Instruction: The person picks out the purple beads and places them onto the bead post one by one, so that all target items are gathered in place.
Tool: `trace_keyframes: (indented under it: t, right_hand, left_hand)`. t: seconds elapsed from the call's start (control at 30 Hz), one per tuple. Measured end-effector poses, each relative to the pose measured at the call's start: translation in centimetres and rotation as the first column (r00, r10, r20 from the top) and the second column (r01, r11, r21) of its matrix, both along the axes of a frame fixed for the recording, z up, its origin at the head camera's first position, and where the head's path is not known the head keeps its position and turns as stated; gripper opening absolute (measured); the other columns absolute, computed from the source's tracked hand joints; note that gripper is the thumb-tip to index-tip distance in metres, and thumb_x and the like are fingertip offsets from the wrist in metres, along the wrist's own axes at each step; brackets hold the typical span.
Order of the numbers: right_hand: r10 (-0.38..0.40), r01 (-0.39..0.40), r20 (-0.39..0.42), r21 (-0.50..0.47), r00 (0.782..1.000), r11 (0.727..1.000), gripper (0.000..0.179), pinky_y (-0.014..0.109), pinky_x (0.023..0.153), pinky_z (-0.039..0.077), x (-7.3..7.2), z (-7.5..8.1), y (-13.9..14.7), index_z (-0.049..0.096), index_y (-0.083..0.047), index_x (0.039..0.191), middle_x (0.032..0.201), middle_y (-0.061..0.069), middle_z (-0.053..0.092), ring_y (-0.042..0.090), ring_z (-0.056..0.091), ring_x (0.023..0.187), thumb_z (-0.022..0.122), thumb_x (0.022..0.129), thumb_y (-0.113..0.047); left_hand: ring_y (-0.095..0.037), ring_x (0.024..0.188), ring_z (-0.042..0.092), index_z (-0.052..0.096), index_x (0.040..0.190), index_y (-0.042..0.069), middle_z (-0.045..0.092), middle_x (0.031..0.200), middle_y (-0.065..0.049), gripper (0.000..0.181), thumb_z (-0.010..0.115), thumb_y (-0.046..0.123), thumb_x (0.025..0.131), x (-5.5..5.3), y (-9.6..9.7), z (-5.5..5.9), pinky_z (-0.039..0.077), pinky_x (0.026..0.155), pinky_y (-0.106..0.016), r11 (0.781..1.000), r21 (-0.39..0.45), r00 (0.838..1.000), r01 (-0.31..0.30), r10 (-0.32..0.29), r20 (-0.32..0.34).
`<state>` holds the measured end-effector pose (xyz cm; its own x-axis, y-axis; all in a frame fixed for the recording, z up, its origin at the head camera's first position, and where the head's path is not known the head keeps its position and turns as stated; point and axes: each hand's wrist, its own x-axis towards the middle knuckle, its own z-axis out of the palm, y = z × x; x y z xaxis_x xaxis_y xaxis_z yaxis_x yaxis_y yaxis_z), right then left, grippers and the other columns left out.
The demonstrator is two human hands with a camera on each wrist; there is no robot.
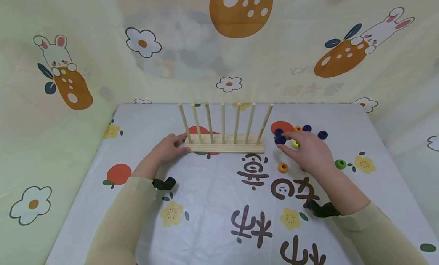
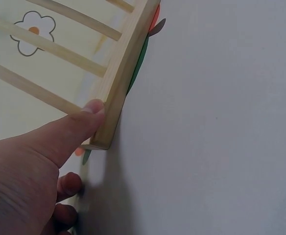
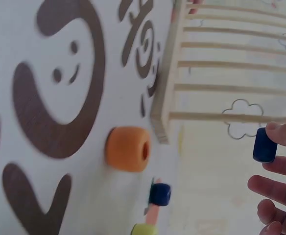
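Observation:
A wooden peg rack (image 1: 224,147) with several upright pegs stands on the cloth-covered table. My left hand (image 1: 166,149) grips the left end of its base; in the left wrist view the thumb (image 2: 86,120) lies along the base's edge, with the other fingers beyond the end. To the right of the rack, my right hand (image 1: 310,152) pinches a dark blue bead (image 3: 265,146) between thumb and fingertips. Another dark blue bead (image 1: 278,132) shows just behind the held one. An orange bead (image 3: 127,149) lies near the rack's right end.
Around the right hand lie a green bead (image 1: 340,164), a yellow bead (image 1: 295,144), and more dark blue beads, one farther right (image 1: 322,134). A second orange bead (image 1: 297,128) is partly hidden behind the hand. A patterned curtain (image 1: 185,67) rises behind the table.

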<state>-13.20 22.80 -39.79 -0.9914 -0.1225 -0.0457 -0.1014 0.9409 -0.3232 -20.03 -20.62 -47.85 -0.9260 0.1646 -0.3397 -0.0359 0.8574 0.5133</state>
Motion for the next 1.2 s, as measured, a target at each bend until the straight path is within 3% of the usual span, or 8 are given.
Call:
trace_keyframes:
  t: [0.17, 0.5, 0.9, 1.03, 1.2]
  right_hand:
    - [-0.004, 0.004, -0.009, -0.018, 1.000, 1.000, 0.064, 0.061, 0.097, 0.040, 0.2, 0.7, -0.5, 0.059, -0.006, 0.136, 0.133, 0.023, 0.056, 0.043, 0.047, 0.123, 0.062, 0.093, -0.054]
    - [0.032, -0.037, -0.092, -0.063, 0.995, 0.997, 0.059, 0.051, 0.078, 0.049, -0.2, 1.7, -0.6, 0.062, -0.008, 0.132, 0.123, 0.020, 0.062, 0.033, 0.059, 0.095, 0.062, 0.093, -0.052]
    - [-0.023, -0.002, -0.198, -0.124, 0.980, 0.992, 0.053, 0.053, 0.084, 0.048, -1.0, 4.5, -1.6, 0.061, -0.009, 0.133, 0.125, 0.019, 0.062, 0.036, 0.056, 0.104, 0.066, 0.094, -0.044]
    - [-0.027, -0.013, -0.269, -0.145, 0.963, 0.989, 0.050, 0.046, 0.074, 0.046, -1.1, 5.4, -2.0, 0.062, -0.011, 0.131, 0.118, 0.014, 0.064, 0.031, 0.055, 0.094, 0.067, 0.093, -0.043]
    - [-0.011, -0.066, -0.411, -0.174, 0.912, 0.983, 0.044, 0.040, 0.066, 0.040, -1.4, 6.3, -2.5, 0.066, -0.009, 0.126, 0.106, 0.011, 0.067, 0.026, 0.054, 0.085, 0.071, 0.092, -0.035]
  left_hand:
    - [-0.027, 0.101, 0.046, 0.036, 0.154, 0.032, 0.049, 0.112, -0.012, 0.077, 0.072, 0.046, 0.088, 0.0, 0.0, 0.1, 0.043, 0.087, -0.044, 1.000, 0.006, 1.000, 0.000, 0.000, 0.007]
    - [-0.026, 0.097, 0.045, 0.035, 0.155, 0.031, 0.047, 0.107, -0.012, 0.076, 0.071, 0.048, 0.089, 0.2, 0.0, 0.7, 0.039, 0.080, -0.041, 1.000, -0.008, 0.999, 0.006, -0.006, 0.034]
    - [-0.026, 0.095, 0.045, 0.036, 0.154, 0.030, 0.047, 0.105, -0.012, 0.077, 0.071, 0.049, 0.088, -0.2, -0.1, 0.3, 0.038, 0.078, -0.040, 1.000, 0.006, 1.000, 0.005, -0.005, 0.024]
    - [-0.027, 0.095, 0.045, 0.037, 0.154, 0.029, 0.047, 0.104, -0.012, 0.076, 0.072, 0.047, 0.088, -0.2, 0.0, 0.3, 0.037, 0.078, -0.040, 1.000, 0.014, 1.000, 0.009, -0.009, 0.015]
    - [-0.026, 0.096, 0.045, 0.037, 0.154, 0.030, 0.047, 0.105, -0.011, 0.076, 0.072, 0.047, 0.088, -0.1, 0.0, 0.3, 0.037, 0.079, -0.040, 1.000, 0.017, 1.000, 0.009, -0.009, 0.018]
